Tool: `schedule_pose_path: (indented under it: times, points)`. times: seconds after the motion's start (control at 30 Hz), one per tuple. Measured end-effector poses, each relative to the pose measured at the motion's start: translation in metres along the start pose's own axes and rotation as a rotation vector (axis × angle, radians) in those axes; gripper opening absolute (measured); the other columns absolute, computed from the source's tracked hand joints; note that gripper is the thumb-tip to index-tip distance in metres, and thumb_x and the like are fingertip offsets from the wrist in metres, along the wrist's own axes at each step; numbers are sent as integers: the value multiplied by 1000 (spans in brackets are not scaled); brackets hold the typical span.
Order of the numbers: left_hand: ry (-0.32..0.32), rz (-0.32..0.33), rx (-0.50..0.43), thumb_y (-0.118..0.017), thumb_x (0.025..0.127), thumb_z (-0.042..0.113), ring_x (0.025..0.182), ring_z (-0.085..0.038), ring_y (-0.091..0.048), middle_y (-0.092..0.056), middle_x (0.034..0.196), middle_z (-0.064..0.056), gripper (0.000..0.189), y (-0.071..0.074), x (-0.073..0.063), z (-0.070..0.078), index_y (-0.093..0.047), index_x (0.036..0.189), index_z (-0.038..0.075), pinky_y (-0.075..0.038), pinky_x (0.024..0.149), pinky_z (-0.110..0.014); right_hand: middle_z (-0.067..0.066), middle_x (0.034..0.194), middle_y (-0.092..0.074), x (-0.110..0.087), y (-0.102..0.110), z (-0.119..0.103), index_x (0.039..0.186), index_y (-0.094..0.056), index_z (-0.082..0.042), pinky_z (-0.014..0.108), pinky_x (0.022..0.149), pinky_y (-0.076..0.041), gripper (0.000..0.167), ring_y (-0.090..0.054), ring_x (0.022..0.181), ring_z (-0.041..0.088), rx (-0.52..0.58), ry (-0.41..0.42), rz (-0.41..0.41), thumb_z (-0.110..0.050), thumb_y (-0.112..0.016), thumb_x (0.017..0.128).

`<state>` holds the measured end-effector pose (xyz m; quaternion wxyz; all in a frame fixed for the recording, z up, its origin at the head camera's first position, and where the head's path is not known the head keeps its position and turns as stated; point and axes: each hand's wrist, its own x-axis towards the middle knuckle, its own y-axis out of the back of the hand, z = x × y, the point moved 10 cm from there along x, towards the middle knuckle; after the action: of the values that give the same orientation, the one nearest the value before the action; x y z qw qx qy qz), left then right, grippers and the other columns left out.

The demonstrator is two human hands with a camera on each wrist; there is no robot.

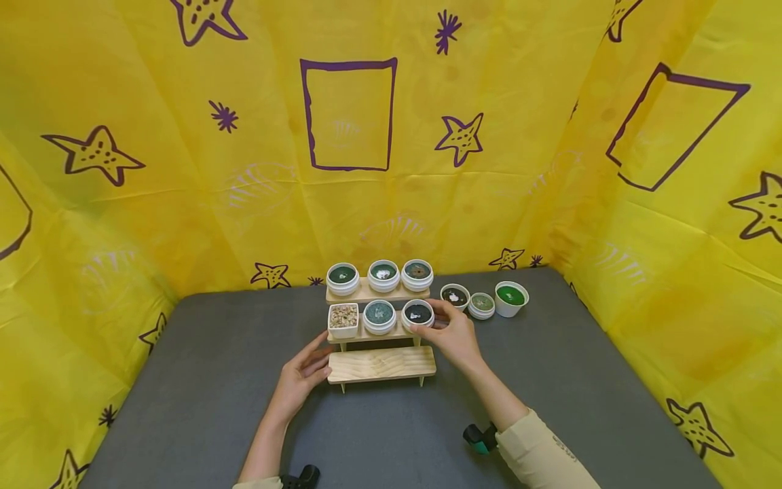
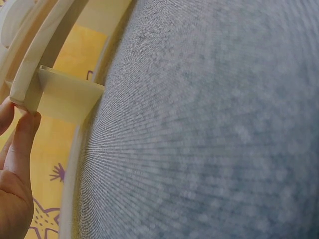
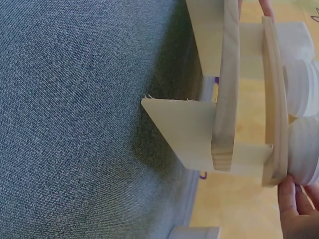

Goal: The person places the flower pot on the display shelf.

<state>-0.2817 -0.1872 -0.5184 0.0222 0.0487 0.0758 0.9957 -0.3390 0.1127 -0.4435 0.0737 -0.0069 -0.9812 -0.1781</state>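
Holding: right hand [image 1: 455,337], black-filled cup [image 1: 418,314]; left hand [image 1: 299,380], stand [image 1: 381,365]; sleeve marking [image 1: 562,447] unreadable

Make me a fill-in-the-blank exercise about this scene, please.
1. The right hand grips the rightmost pot on the ____ shelf.
2. In shape, that shelf's leftmost pot is ____.
3. The top shelf holds ____ white pots.
4. The starfish-patterned backdrop is mainly ____.

Missing words: middle; square; three; yellow.

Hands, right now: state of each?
Left hand: open, touching the pale wooden three-tier stand.
Right hand: closed, holding the round white cup with dark contents.
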Motion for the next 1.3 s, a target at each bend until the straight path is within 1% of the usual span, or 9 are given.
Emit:
schedule_pose_path:
  times: [0.1, 0.2, 0.47, 0.63, 0.77, 0.93, 1.03, 1.2, 1.3]
  points:
    - [-3, 2, -7, -66, 87, -7, 108, 5, -62, -55, 138, -33, 68, 0, 0, 0, -42, 150, 6, -53, 86, -13, 17, 115, -72, 1, 0, 0, 126, -65, -8, 33, 88, -59, 60, -71, 103, 28, 3, 8, -4, -18, -88, 72]
    - [-3, 3, -8, -66, 87, -7, 108, 5, -62, -55, 138, -33, 68, 0, 0, 0, -42, 150, 5, -53, 86, -13, 18, 115, -71, 1, 0, 0, 127, -65, -9, 35, 89, -59, 61, -71, 103, 28, 11, 14, -6, -18, -88, 72]
    - [10, 9, -3, -66, 87, -6, 116, -12, -64, -55, 138, -32, 68, 0, 0, -1, -43, 150, 7, -53, 86, -14, 17, 116, -71, 0, 3, 2, 126, -65, -9, 31, 88, -59, 62, -71, 103, 28, 52, 16, 0, -17, -89, 70]
    - [13, 10, 2, -67, 87, -6, 118, -17, -63, -55, 138, -32, 67, 1, 0, -2, -43, 149, 8, -53, 86, -15, 15, 119, -70, 0, 10, 6, 123, -66, -9, 32, 91, -58, 59, -69, 107, 28, 90, 17, 4, -16, -90, 69]
    - [10, 4, 5, -66, 88, -5, 120, -21, -62, -55, 138, -32, 67, 0, 0, -2, -43, 149, 8, -53, 86, -15, 18, 122, -69, 0, 18, 10, 123, -65, -6, 37, 94, -57, 57, -68, 110, 31, 96, 25, 15, -15, -88, 72]
    - [9, 5, 10, -66, 88, -5, 123, -32, -60, -55, 138, -31, 68, 0, 1, -3, -43, 150, 8, -52, 87, -14, 20, 126, -67, 2, 32, 21, 124, -64, -1, 38, 96, -56, 58, -65, 115, 36, 73, 24, 45, -14, -87, 74]
    - [3, 4, 12, -66, 88, -5, 124, -36, -59, -56, 138, -31, 68, 0, 1, -2, -43, 150, 8, -52, 87, -14, 18, 126, -67, 4, 42, 31, 125, -63, -1, 36, 96, -56, 58, -64, 117, 37, 54, -2, 65, -16, -87, 74]
    - [-8, 4, 16, -67, 88, -5, 123, -33, -60, -56, 138, -31, 68, 1, 1, -1, -43, 150, 8, -52, 87, -14, 20, 127, -66, 8, 60, 46, 124, -63, -1, 33, 95, -56, 56, -64, 117, 37, 19, -38, 115, -18, -86, 76]
    - [-9, 5, 14, -67, 87, -6, 122, -35, -60, -56, 137, -31, 68, 1, 1, -1, -43, 150, 8, -52, 87, -14, 22, 126, -66, 11, 73, 53, 123, -64, 0, 25, 92, -57, 54, -65, 115, 36, 6, -51, 167, -18, -86, 77]
